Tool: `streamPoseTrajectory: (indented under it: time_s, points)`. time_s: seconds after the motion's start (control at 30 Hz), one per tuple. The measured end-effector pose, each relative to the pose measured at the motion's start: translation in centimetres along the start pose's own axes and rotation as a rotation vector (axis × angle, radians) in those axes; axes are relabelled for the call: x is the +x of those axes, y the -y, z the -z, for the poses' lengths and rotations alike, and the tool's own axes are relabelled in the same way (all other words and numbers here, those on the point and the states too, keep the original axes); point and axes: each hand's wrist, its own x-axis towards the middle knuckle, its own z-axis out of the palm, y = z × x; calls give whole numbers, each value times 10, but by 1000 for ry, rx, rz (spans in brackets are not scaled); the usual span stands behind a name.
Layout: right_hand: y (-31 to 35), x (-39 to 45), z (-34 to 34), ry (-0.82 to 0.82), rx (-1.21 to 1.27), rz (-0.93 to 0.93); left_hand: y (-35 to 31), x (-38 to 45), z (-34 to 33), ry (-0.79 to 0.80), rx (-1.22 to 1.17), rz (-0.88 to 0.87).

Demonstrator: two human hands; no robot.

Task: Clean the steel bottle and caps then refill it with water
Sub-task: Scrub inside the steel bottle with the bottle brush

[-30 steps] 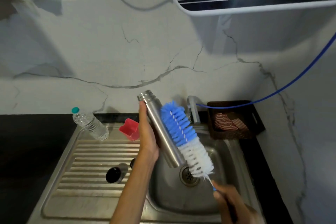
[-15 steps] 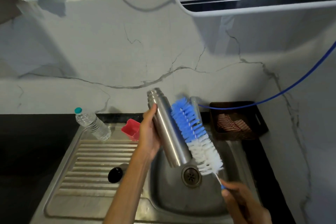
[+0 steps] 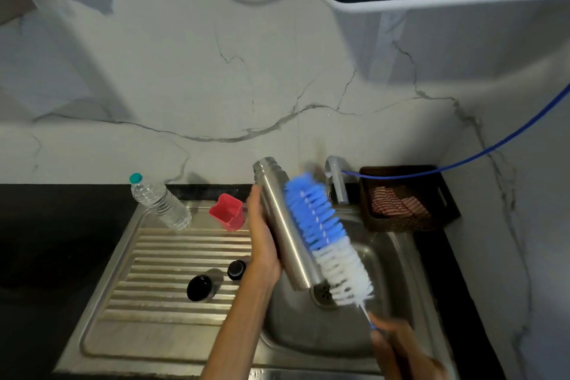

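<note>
The left hand grips the steel bottle around its middle, fingers wrapped behind the body. The bottle is held tilted above the sink basin, neck toward the rear wall, base just over the drain. The right hand, blurred at the front edge of the sink, is closed around the thin handle of the bottle brush. The blue-and-white bristle head lies against the bottle's right side along most of its length.

The basin wall to the right of the brush is bare steel. The faucet stands at the rear edge, just behind the brush tip.

On the ribbed drainboard, two black caps lie apart from the bottle: the larger cap near the middle and the smaller cap beside the left wrist. A red cup sits at the rear of the drainboard, open side visible; contents cannot be determined. A clear plastic water bottle with a teal lid leans at the rear left corner. A dark basket on the black tabletop at the rear right holds striped folded items.
</note>
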Motion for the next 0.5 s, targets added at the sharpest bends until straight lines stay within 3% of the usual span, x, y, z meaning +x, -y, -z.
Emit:
streamPoseTrajectory:
  time_s: [0.1,0.2,0.27,0.33,0.37,0.43,0.5]
  points:
    - [-2,23,-7,38,37,-102,30,-23,-1,30,119,54]
    - [-2,28,-11,29,71,-147,38,-26,-5,15,182,-41]
    - [-1,22,-10,65,87,-170,18,-21,-7,-15,139,-48]
    - [5,9,-4,202,120,-165,-6,-11,-7,-33,38,-59]
    - [-17,-7,-15,127,79,-111,-14,-8,-4,-70,12,-69]
    - [-15,1,-19,-31,64,-315,-17,-10,-1,-82,45,-56]
    - [5,17,-10,36,-243,-6,7,-24,2,-22,138,-41]
